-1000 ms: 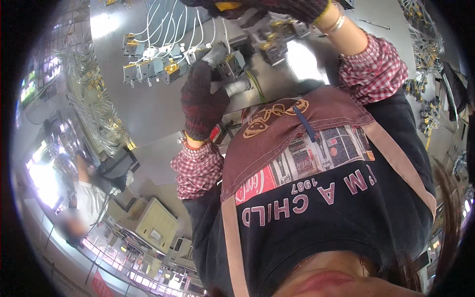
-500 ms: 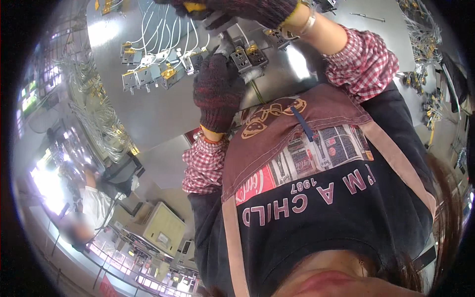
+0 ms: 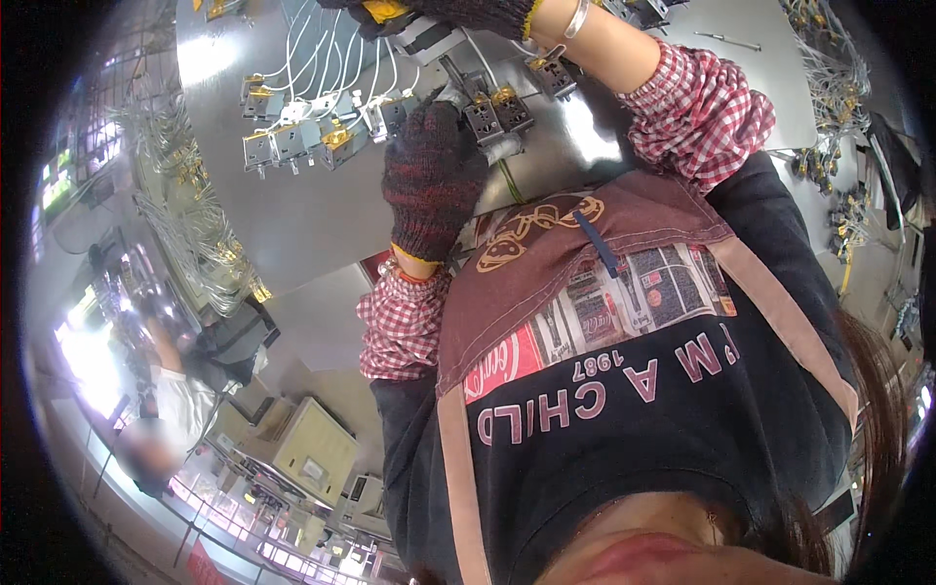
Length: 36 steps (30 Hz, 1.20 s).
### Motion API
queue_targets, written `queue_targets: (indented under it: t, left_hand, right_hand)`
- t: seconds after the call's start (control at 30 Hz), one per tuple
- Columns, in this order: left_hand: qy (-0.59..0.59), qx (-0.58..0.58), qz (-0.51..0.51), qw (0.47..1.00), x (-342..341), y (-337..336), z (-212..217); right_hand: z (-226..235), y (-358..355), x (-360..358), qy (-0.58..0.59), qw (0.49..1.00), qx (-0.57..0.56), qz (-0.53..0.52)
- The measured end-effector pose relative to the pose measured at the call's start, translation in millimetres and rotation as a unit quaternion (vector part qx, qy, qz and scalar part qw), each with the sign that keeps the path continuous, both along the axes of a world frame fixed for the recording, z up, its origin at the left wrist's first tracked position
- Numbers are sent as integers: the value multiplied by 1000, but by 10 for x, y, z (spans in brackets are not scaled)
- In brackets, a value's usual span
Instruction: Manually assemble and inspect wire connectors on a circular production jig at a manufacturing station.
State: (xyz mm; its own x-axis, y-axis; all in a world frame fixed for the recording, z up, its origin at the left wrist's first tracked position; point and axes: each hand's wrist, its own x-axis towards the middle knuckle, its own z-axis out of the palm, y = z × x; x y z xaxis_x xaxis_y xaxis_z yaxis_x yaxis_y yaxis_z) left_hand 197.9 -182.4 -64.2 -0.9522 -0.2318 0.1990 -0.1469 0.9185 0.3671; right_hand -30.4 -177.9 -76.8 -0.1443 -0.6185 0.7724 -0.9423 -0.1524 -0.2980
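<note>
My left hand (image 3: 429, 185), in a dark knit glove, is curled around a small grey metal part (image 3: 499, 148) just above my brown apron. Beside it lie little metal switch units with brass pieces (image 3: 495, 109). My right hand (image 3: 468, 14), also gloved, reaches across the top edge and grips a yellow-handled tool (image 3: 386, 10) over those units. A row of similar units with white wires (image 3: 292, 141) lies on the grey metal table (image 3: 322, 224) to the left of my left hand. The tool's tip is cut off by the picture's edge.
Bundles of white wires (image 3: 190, 224) hang along the table's left side. More wired parts (image 3: 829, 88) lie at the right, and a thin rod (image 3: 726, 41) at the top. Below left, a person in a white top (image 3: 171, 400) stands near beige boxes (image 3: 312, 448).
My right hand has moved left along the top edge with the yellow tool. My left hand has shifted slightly right and closed in on the units beside the grey part.
</note>
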Motion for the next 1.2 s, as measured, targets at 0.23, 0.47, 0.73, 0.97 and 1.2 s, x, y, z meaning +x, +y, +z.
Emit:
queue_targets:
  t: [0.23, 0.47, 0.73, 0.97, 1.2]
  left_hand:
    - [-7, -7, 12, 1000, 32, -2, 14]
    - [62, 18, 127, 990, 333, -338, 289]
    - [-12, 289, 75, 954, 167, -376, 383]
    - [118, 18, -51, 992, 24, -23, 21]
    - [-22, 38, 78, 996, 65, 52, -112]
  right_hand:
    - [44, 26, 15, 79, 997, -19, -16]
    - [415, 353, 223, -101, 979, 178, -22]
    - [453, 480, 124, -255, 933, 11, 253]
    - [509, 574, 299, -292, 931, -89, 201]
    - [591, 443, 383, -182, 961, -164, 126]
